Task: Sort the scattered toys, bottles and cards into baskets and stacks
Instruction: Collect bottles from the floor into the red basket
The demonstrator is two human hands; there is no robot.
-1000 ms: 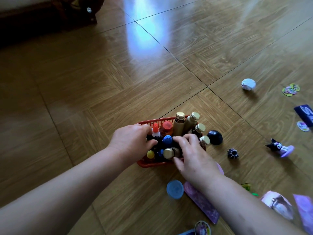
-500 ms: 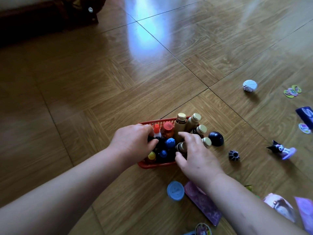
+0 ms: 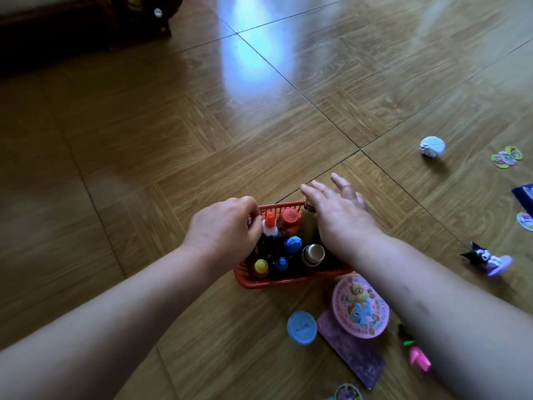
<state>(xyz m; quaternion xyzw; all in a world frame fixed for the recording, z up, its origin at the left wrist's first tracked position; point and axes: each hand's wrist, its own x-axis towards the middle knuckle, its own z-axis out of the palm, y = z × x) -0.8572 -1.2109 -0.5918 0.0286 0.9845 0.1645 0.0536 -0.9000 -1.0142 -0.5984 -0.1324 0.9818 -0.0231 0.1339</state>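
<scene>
A red plastic basket [image 3: 288, 281] sits on the wooden floor, packed with small upright bottles. Among them are a white bottle with a red nozzle [image 3: 270, 223], a red-lidded jar [image 3: 289, 220], blue-capped bottles [image 3: 293, 244], a yellow-capped bottle [image 3: 261, 267] and gold-capped bottles [image 3: 313, 253]. My left hand [image 3: 225, 229] curls over the basket's left rim, fingers tucked in beside the white bottle. My right hand [image 3: 337, 209] hovers flat over the basket's right side with fingers spread, holding nothing. It hides the bottles and floor beyond it.
Near me lie a blue round lid [image 3: 301, 327], a pink round card [image 3: 360, 307], a purple card [image 3: 352, 353] and a pink toy [image 3: 419, 357]. To the right are a black-and-purple figurine [image 3: 487, 259], a white ball [image 3: 431, 147], round stickers [image 3: 507, 157] and a dark blue card [image 3: 525, 197]. Dark furniture [image 3: 72, 24] stands far left.
My right hand let go of the gold-capped bottle in the basket, lifted and opened, reaching farther over the basket's right side. The left hand stayed on the left rim.
</scene>
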